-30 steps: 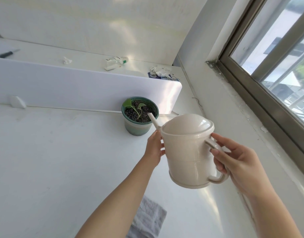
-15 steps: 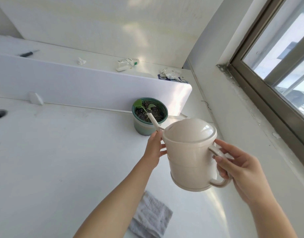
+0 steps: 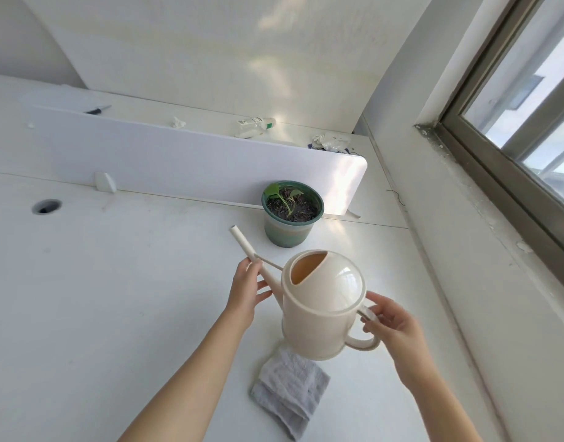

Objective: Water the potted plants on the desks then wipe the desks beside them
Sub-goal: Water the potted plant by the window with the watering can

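Both arms reach forward over the white desk: the right hand grips the handle of a cream watering can, the left hand steadies its spout, near the potted plant; a grey cloth lies beneath.

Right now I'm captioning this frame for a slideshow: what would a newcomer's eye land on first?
First the cream watering can, held mid-air at centre by the left hand on its spout and the right hand at its handle. Behind it, a small green potted plant stands on the white desk against the divider. Below the can lies a folded grey cloth.
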Motion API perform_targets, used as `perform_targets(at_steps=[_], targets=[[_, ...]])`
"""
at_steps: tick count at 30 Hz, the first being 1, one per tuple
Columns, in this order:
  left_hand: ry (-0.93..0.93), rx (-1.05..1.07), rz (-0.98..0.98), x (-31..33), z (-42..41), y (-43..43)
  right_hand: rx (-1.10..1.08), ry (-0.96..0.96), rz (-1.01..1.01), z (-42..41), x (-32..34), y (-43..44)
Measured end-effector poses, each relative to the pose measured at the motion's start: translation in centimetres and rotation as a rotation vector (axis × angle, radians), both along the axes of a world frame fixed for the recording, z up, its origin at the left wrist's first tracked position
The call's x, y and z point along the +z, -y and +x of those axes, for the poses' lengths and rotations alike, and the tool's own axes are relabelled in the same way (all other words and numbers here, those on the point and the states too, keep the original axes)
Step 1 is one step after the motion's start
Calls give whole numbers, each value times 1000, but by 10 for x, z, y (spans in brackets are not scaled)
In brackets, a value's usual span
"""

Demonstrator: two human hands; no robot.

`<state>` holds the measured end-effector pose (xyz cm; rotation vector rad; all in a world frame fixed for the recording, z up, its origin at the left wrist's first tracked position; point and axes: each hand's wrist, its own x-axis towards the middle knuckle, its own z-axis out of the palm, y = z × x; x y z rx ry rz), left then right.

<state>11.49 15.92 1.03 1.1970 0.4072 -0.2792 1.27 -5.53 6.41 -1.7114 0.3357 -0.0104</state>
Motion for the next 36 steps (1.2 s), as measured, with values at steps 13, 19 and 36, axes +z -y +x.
perform_targets(at_steps=[13,19,36], targets=[[0,225,101,-11,-29,-55,140,-41,34,34,-43,-32],[10,321,81,-10,-34,-68,186,-49,34,59,-51,-41],[-58,480,120,-17,-44,-115,388,-63,78,81,-57,-93]])
